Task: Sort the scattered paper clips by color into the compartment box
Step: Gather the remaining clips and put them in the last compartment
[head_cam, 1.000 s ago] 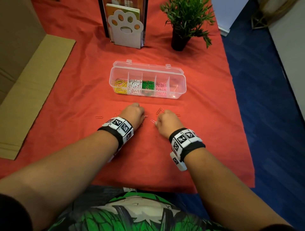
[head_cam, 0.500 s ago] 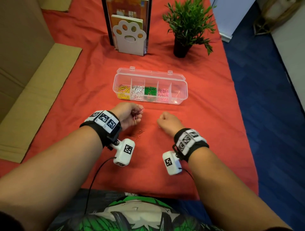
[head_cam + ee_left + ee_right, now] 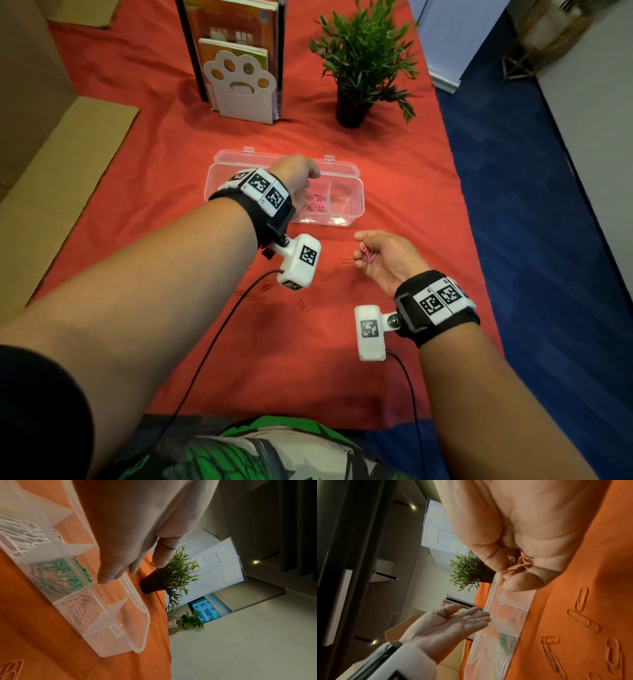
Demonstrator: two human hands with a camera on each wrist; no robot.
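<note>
Fingers (image 3: 471, 616) of left hand (image 3: 296, 178) spread flat and loose over the compartment box (image 3: 354, 205), nothing held. Right hand (image 3: 387, 258) near the box's front wall, curled around a small bunch of pink clips (image 3: 367, 253). Best bet: tip those right over the pink section, release low. More orange clips (image 3: 582, 618) scattered on the worktop (image 3: 137, 178).

A red cloth (image 3: 171, 144) is seen beneath a clear compartment box (image 3: 352, 192) in which pink paper clips (image 3: 317, 202), green paper clips (image 3: 68, 573) and white paper clips (image 3: 22, 532) are kept.
</note>
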